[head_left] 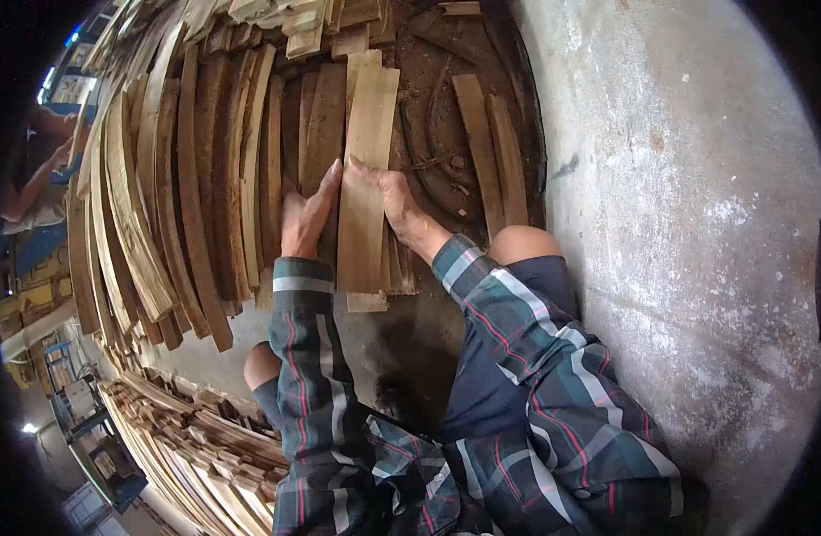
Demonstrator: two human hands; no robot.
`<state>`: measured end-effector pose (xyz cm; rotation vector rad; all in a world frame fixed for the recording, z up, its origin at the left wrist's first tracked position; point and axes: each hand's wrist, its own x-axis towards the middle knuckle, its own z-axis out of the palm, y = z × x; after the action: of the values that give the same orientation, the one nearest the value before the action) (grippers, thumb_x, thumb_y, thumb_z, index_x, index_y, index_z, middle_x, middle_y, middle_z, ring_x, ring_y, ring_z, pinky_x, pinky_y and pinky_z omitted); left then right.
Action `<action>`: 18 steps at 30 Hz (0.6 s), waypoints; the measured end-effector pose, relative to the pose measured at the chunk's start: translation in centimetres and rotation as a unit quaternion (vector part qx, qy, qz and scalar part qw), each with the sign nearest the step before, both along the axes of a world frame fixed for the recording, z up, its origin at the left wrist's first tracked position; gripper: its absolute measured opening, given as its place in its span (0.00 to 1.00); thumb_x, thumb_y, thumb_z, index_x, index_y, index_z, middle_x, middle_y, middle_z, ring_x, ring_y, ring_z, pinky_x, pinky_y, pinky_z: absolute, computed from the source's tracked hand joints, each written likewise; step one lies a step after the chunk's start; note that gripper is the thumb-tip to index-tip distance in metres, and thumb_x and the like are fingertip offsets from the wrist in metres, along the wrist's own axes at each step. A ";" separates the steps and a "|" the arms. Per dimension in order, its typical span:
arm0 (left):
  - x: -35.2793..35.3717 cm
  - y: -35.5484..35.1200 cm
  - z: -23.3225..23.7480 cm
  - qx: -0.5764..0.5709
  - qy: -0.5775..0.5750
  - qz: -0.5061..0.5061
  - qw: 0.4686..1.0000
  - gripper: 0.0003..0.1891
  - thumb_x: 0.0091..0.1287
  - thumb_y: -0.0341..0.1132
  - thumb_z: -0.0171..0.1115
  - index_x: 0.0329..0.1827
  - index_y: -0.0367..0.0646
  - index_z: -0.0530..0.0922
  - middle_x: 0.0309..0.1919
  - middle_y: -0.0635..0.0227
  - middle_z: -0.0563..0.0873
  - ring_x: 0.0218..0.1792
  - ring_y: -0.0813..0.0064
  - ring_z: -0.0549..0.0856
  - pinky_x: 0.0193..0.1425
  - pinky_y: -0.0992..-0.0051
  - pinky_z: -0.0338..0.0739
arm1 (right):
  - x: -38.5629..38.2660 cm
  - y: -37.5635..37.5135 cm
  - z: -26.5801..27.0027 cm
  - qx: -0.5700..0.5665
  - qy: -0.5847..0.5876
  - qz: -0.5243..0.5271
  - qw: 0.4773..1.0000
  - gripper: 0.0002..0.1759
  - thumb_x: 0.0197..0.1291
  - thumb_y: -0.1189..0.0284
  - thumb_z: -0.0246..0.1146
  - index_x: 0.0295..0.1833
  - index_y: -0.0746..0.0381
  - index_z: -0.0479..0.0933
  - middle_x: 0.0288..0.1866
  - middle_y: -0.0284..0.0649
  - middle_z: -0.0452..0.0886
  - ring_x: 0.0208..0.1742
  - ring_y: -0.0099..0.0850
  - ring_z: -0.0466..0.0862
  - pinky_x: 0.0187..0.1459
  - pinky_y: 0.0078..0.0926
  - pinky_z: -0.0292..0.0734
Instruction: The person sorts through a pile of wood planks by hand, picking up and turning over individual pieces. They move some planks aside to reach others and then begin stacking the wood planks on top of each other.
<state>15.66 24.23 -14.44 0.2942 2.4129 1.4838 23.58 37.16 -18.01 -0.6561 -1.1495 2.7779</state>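
A pale, flat wooden board [367, 214] lies lengthwise in front of me, with the ends of other boards [367, 304] showing under its near end. My right hand [401, 204] is closed on its right edge, thumb laid over the top face, the other fingers mostly hidden. Against the left edge my left hand [307, 219] is cupped, thumb pointing forward along the board and fingertips partly out of sight. A darker board [324, 125] lies just beyond the left hand.
Many long wooden strips [196, 179] stand in a row on the left, with another pile [196, 429] at lower left. Two boards [491, 147] lean near the concrete wall [678, 223] on the right. Another person's arm [44, 179] shows at far left.
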 end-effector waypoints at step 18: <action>2.2 0.4 -2.5 -0.226 0.239 0.015 0.944 0.39 0.71 0.55 0.58 0.78 0.41 0.62 0.71 0.34 0.67 0.66 0.34 0.76 0.63 0.47 0.76 | 0.7 0.6 0.7 0.103 -0.014 0.045 0.994 0.42 0.73 0.47 0.58 0.78 0.69 0.64 0.77 0.43 0.69 0.77 0.31 0.68 0.77 0.30 0.59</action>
<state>17.84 24.60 -16.98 0.5643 3.0592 0.8906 24.30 37.75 -17.29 -0.6387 -1.4819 2.6768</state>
